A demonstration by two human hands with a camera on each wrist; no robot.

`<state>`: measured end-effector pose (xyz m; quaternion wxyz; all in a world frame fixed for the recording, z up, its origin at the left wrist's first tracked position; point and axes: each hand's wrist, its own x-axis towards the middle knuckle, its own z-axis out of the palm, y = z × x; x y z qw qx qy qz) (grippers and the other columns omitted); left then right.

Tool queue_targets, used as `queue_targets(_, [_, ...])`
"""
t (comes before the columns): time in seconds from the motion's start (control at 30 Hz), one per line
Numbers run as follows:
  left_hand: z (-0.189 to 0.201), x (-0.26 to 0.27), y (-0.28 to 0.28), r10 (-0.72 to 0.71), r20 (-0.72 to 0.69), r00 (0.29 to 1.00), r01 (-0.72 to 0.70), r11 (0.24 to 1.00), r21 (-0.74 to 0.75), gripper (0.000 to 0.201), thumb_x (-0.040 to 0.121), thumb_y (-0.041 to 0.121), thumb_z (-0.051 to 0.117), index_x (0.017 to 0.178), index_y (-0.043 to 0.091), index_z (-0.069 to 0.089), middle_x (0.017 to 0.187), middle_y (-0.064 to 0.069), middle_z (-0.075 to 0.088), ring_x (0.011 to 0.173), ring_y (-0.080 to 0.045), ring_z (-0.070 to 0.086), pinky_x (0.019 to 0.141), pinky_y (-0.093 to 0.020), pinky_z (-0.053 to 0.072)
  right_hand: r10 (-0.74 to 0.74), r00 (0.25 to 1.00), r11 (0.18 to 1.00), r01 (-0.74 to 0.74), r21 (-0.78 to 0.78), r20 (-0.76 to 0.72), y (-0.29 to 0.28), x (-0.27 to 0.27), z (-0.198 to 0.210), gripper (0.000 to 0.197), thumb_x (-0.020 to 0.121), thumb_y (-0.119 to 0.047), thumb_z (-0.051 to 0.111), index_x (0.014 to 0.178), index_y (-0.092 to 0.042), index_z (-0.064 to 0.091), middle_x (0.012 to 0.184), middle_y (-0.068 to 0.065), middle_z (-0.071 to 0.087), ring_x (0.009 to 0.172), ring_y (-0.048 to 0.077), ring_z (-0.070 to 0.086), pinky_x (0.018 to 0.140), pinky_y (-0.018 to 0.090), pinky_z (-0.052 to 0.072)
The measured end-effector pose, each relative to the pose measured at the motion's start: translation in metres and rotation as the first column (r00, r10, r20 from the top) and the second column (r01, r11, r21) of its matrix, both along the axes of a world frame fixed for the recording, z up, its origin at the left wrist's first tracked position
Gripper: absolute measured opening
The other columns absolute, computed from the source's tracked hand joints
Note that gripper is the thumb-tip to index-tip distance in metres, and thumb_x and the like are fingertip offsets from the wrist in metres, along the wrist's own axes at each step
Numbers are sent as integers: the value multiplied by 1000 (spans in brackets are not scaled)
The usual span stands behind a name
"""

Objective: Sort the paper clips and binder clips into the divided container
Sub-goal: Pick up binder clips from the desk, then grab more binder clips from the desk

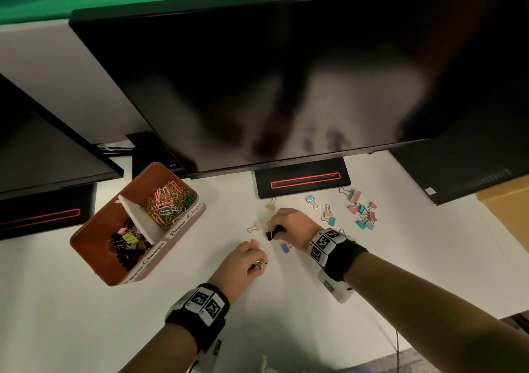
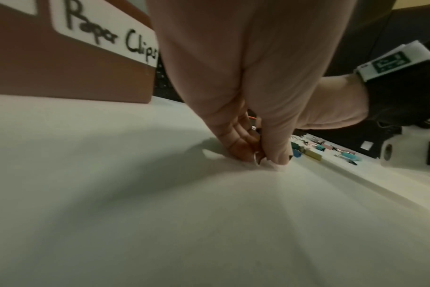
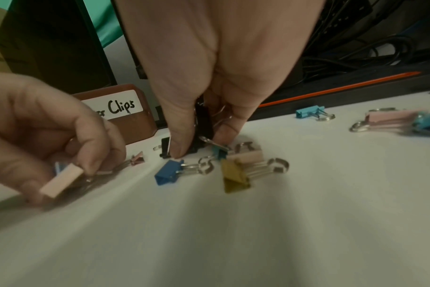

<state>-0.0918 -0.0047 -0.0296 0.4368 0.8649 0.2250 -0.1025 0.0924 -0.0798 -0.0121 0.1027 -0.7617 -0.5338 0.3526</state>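
Observation:
A brown divided container (image 1: 94,246) stands at the left; its far compartment holds colourful paper clips (image 1: 169,203), its near one binder clips (image 1: 128,244). My right hand (image 1: 274,230) is down at the table and pinches a black binder clip (image 3: 204,124); a second black clip (image 3: 165,147) lies at its fingertips. My left hand (image 1: 257,254) has its fingers curled round a pink binder clip (image 3: 62,183), with a wire handle (image 2: 257,160) showing under them. Between the hands lie a blue clip (image 1: 285,248), a yellow clip (image 3: 235,178) and a beige clip (image 1: 256,226).
Several pink and light-blue binder clips (image 1: 363,212) lie scattered to the right of my right hand. A large dark monitor (image 1: 286,86) hangs over the back of the white table (image 1: 286,315), its stand (image 1: 303,181) just behind the clips. A cardboard box (image 1: 506,215) is far right.

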Motion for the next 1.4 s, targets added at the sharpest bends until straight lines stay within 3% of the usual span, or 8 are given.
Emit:
queue_targets(0.17, [51, -32, 21, 182, 164, 970, -185, 983, 2, 18, 82, 11, 66, 95, 22, 65, 99, 7, 56, 76, -6, 57, 74, -16, 46, 24, 999, 994, -19, 110, -41, 6, -13, 17, 16, 86, -18, 63, 100, -12, 69, 105, 7, 65, 99, 21, 57, 91, 29, 46])
queue_targets(0.43, [115, -122, 112, 609, 170, 775, -631, 763, 145, 30, 75, 8, 73, 85, 34, 61, 95, 0, 61, 69, -8, 63, 69, -27, 54, 227, 963, 905, -154, 397, -143, 108, -103, 78, 14, 83, -15, 66, 97, -13, 68, 106, 6, 64, 101, 20, 58, 91, 29, 45])
queue_targets(0.6, [114, -141, 153, 681, -18, 732, -681, 731, -55, 32, 83, -3, 60, 97, 26, 61, 106, -1, 65, 99, -21, 63, 92, -35, 49, 243, 961, 921, -184, 344, -135, 166, -167, 92, 26, 85, -22, 63, 110, -15, 60, 114, 8, 58, 103, 23, 56, 94, 41, 47])
queue_targets(0.73, [122, -142, 153, 611, 14, 791, -609, 787, 100, 39, 86, -4, 53, 112, 23, 60, 112, -1, 63, 99, -15, 60, 90, -29, 47, 186, 963, 932, -110, 346, -194, 153, -167, 90, 44, 85, -31, 63, 125, -20, 49, 127, 4, 50, 112, 20, 53, 97, 36, 47])
queue_targets(0.93, [120, -94, 98, 493, 249, 834, -508, 861, -3, 28, 87, 7, 59, 108, 26, 62, 111, 7, 57, 96, 0, 60, 80, -19, 52, 42, 994, 936, -3, 352, -103, 74, -83, 58, 35, 88, -25, 60, 123, -23, 53, 124, 0, 54, 116, 18, 50, 104, 33, 41])
queue_targets(1.13, [63, -25, 49, 115, 105, 988, -126, 986, 106, 51, 82, 15, 64, 124, 37, 46, 143, 9, 32, 125, -10, 39, 106, -34, 38, -45, 995, 998, 41, 43, 90, 33, -1, 25, 42, 91, -10, 49, 130, -24, 50, 140, -1, 48, 131, 20, 40, 112, 31, 27])
queue_targets(1.27, [32, 12, 37, -143, -75, 987, 155, 968, 195, 71, 81, 11, 63, 136, 43, 30, 156, 14, -5, 142, -18, 15, 115, -38, 24, 44, 995, 999, -44, 7, 84, 35, 11, 11, 48, 85, 4, 47, 126, -18, 57, 142, 4, 46, 133, 24, 38, 114, 33, 28])
queue_targets(1.4, [16, 27, 36, -280, -191, 941, 326, 900, 289, 68, 83, 13, 61, 140, 32, 31, 157, 8, 7, 141, -19, 17, 113, -40, 26, 38, 997, 999, -40, 23, 64, 32, 12, 6, 42, 85, 4, 50, 121, -14, 60, 143, 5, 42, 132, 24, 40, 112, 33, 32])
